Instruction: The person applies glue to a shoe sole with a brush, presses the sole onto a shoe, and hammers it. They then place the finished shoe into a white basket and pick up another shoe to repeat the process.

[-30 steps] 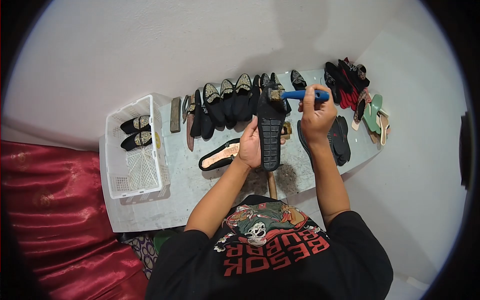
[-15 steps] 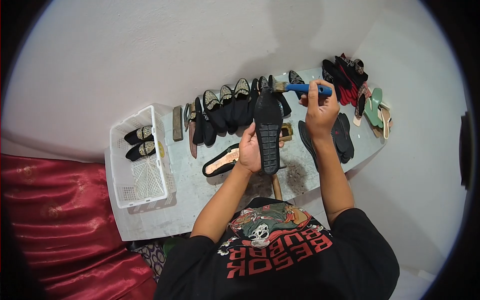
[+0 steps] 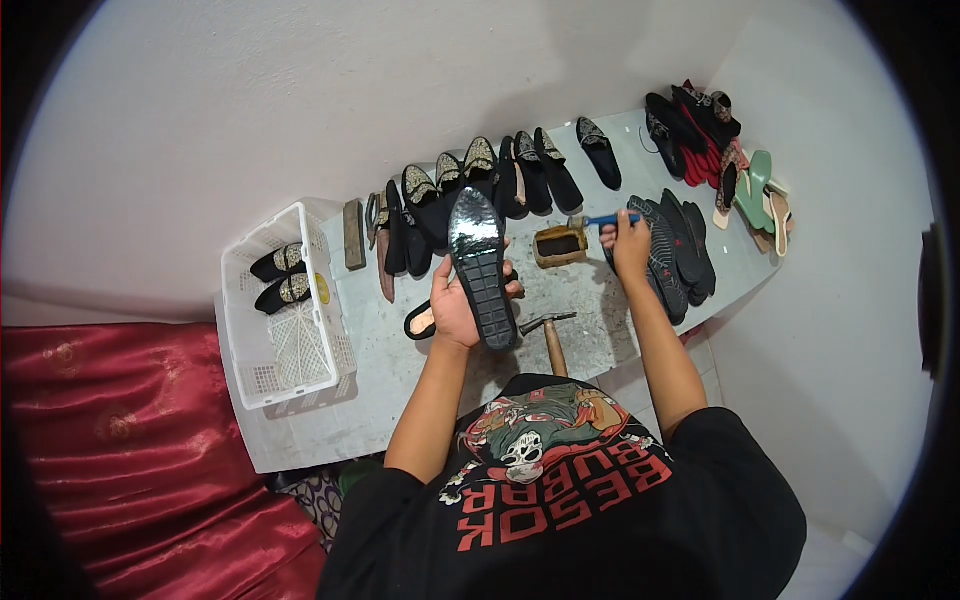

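Observation:
My left hand point(image 3: 455, 312) is closed around a black shoe sole point(image 3: 485, 280), held up with its pointed front away from me. The front half is shiny and wet-looking; the heel half has a grid of square hollows. My right hand point(image 3: 628, 250) grips a paintbrush point(image 3: 612, 219) by its blue handle, the bristles just above the far right edge of a stained, open container point(image 3: 560, 247) with dark contents. Partly hidden behind my left hand, a black shoe upper with a tan insole point(image 3: 421, 319) lies on the table.
Black shoes with patterned toes point(image 3: 480, 160) line the table's back. Loose black soles point(image 3: 680, 255) lie at right, near green shoe forms point(image 3: 752, 205). A hammer point(image 3: 553, 345) lies close to me. At left, a white basket point(image 3: 230, 345) holds two shoes.
The brush has moved from the sole's front down to the container. My left hand has shifted left and tilted the sole, whose front now reflects brightly. The container and hammer show more fully.

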### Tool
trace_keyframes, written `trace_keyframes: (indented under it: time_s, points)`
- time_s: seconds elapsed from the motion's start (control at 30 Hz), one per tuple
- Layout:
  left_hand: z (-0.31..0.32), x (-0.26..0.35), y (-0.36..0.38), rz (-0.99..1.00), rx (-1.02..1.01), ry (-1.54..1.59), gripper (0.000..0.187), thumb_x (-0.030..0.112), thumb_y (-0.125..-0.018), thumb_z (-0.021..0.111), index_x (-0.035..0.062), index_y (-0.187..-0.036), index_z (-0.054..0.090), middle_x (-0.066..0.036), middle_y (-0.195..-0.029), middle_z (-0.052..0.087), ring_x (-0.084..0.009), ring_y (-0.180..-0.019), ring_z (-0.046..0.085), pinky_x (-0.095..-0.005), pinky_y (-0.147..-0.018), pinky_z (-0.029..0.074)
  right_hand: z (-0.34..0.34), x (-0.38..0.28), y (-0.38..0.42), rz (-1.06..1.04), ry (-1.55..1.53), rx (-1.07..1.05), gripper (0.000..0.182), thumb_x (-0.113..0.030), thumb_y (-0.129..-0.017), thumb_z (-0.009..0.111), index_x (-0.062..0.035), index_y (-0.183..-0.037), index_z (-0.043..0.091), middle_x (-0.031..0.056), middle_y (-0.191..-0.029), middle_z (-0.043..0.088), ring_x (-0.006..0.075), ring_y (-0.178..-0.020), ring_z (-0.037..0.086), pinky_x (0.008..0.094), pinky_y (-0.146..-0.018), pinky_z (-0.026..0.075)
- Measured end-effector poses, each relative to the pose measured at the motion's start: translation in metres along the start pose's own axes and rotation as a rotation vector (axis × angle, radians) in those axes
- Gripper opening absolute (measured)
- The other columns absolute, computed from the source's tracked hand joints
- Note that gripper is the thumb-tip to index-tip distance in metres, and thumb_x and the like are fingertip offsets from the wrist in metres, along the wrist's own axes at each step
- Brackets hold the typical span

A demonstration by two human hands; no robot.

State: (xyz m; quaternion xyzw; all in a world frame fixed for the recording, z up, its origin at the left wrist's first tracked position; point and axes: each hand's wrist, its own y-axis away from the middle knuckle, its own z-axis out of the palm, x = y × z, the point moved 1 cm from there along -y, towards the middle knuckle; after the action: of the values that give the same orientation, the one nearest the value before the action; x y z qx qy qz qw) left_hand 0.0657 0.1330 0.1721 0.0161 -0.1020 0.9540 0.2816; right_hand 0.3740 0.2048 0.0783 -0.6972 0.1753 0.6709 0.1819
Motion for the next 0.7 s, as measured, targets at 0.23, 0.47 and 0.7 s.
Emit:
trace_keyframes:
  time_s: [0.23, 0.47, 0.7]
  points:
    - [-0.01, -0.003, 0.013, 0.124, 0.175, -0.018, 0.068, 0.047, -0.105, 0.034, -0.0017, -0.152, 0.041, -0.02, -0.154, 0.045, -0.0298, -0.105, 0.052, -0.0439, -0.09, 0.047, 0.004, 0.086, 0.011, 0.264, 0.007, -0.043, 0.039, -0.033, -0.107, 0.056, 0.004, -0.119, 0.058, 0.0134, -0.082, 0.073, 0.015, -0.054, 0.066, 0.0264, -0.045, 0.052]
    - [-0.014, 0.006, 0.032, 0.16, 0.266, -0.297, 0.069, 0.047, -0.106, 0.031, -0.0006, -0.155, 0.038, -0.022, -0.154, 0.045, -0.0278, -0.109, 0.055, -0.0413, -0.093, 0.052, -0.005, 0.149, -0.006, 0.315, 0.244, -0.127, 0.035, -0.032, -0.106, 0.058, -0.0026, -0.124, 0.057, 0.0109, -0.09, 0.073, 0.0163, -0.061, 0.065, 0.0295, -0.05, 0.05]
    - [0.007, 0.015, 0.048, 0.086, 0.429, -0.82, 0.067, 0.038, -0.105, 0.055, 0.0129, -0.163, 0.031, -0.014, -0.147, 0.056, -0.0166, -0.115, 0.062, -0.0269, -0.1, 0.048, 0.015, 0.025, 0.017, -0.336, 0.673, -0.039, 0.054, -0.04, -0.1, 0.066, -0.0007, -0.136, 0.055, 0.0193, -0.121, 0.06, 0.028, -0.107, 0.062, 0.0393, -0.093, 0.05]
